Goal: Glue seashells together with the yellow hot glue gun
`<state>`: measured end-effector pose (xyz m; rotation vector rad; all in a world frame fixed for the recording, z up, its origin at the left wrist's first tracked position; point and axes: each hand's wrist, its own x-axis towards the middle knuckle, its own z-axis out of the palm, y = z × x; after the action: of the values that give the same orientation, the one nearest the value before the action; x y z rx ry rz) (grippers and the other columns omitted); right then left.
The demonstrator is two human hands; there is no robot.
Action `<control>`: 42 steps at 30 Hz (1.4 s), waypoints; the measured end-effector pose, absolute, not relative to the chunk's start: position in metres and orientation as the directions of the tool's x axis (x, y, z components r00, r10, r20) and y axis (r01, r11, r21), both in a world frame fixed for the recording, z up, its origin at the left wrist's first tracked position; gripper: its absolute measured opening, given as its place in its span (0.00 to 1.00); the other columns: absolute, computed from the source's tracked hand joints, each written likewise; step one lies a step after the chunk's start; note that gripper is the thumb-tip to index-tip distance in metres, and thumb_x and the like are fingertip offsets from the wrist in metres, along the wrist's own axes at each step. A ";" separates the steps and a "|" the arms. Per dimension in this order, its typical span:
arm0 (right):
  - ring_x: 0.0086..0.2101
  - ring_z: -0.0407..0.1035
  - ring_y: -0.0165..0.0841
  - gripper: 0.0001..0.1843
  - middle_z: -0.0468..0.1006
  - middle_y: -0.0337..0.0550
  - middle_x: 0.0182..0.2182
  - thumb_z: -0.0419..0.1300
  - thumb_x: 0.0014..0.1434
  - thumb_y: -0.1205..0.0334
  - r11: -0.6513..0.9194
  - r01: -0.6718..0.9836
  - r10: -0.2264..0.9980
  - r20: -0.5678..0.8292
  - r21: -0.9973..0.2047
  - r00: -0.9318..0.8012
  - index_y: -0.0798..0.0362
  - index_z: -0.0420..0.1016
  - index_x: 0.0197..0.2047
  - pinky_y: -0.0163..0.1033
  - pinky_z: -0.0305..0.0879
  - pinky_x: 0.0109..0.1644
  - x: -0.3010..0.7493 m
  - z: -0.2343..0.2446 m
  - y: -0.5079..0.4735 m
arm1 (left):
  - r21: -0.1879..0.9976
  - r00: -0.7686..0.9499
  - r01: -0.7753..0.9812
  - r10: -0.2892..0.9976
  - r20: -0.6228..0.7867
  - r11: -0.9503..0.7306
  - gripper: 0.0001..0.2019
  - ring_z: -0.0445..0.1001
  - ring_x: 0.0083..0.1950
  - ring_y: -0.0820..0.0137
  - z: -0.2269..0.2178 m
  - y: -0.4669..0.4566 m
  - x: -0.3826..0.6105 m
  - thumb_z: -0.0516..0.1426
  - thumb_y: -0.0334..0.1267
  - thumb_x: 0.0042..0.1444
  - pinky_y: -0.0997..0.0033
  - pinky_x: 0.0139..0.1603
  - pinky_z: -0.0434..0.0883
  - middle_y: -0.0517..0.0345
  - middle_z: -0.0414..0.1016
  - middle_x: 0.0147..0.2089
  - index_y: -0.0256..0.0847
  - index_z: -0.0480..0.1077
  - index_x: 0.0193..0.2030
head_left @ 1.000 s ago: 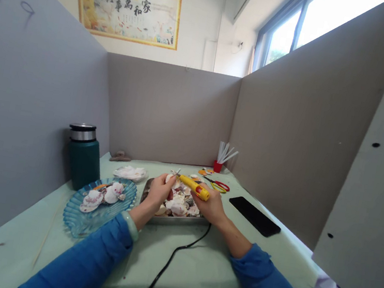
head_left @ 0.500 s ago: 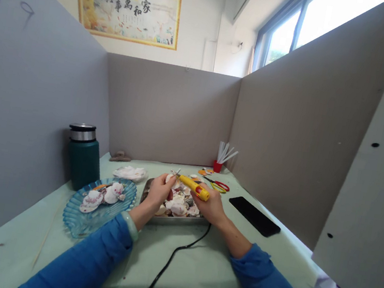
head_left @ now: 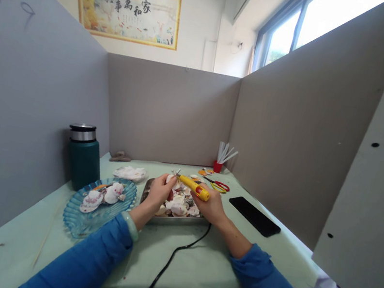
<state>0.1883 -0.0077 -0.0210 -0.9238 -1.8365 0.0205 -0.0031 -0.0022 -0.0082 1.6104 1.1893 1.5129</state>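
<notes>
My right hand (head_left: pixel 208 205) is wrapped round a yellow hot glue gun (head_left: pixel 194 186), its nozzle pointing left toward my left fingertips. A black cord (head_left: pixel 176 252) runs from below that hand to the table's front edge. My left hand (head_left: pixel 159 192) pinches a small whitish seashell (head_left: pixel 170 178), partly covered by the fingers, close to the nozzle. Below both hands is a metal tray (head_left: pixel 179 220) filled with loose seashells (head_left: pixel 177 206). To the left, a blue glass plate (head_left: pixel 77 227) carries white-and-purple shell figures (head_left: pixel 113 193).
A green thermos (head_left: pixel 83 162) stands behind the plate, near a white crumpled bundle (head_left: pixel 130 173). Red-and-yellow scissors (head_left: pixel 219 186), a red cup (head_left: pixel 217 167) of white sticks and a black phone (head_left: pixel 254 216) lie to the right. Grey partitions (head_left: pixel 168 110) enclose the table.
</notes>
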 end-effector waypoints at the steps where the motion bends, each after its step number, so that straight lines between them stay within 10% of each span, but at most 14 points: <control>1: 0.24 0.66 0.32 0.08 0.74 0.39 0.23 0.57 0.57 0.57 0.705 0.577 0.599 0.782 -0.413 -0.171 0.51 0.74 0.33 0.34 0.60 0.28 0.188 -0.021 -0.008 | 0.898 -0.063 0.192 0.908 0.413 -0.395 0.19 0.58 0.13 0.78 -0.008 -0.003 -0.003 0.56 0.55 0.52 0.80 0.17 0.52 0.67 0.61 0.11 0.41 0.63 0.27; 42: 0.24 0.66 0.31 0.08 0.73 0.39 0.23 0.57 0.57 0.56 0.703 0.584 0.591 0.790 -0.407 -0.162 0.51 0.72 0.32 0.33 0.60 0.28 0.189 -0.023 -0.005 | 0.914 -0.097 0.104 0.910 0.402 -0.393 0.16 0.59 0.13 0.78 -0.003 -0.006 -0.001 0.60 0.50 0.50 0.80 0.16 0.53 0.68 0.60 0.12 0.41 0.62 0.26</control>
<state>0.1887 -0.0054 -0.0227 -0.9238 -1.8272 0.0089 -0.0011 -0.0063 -0.0034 1.5161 1.1367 1.5602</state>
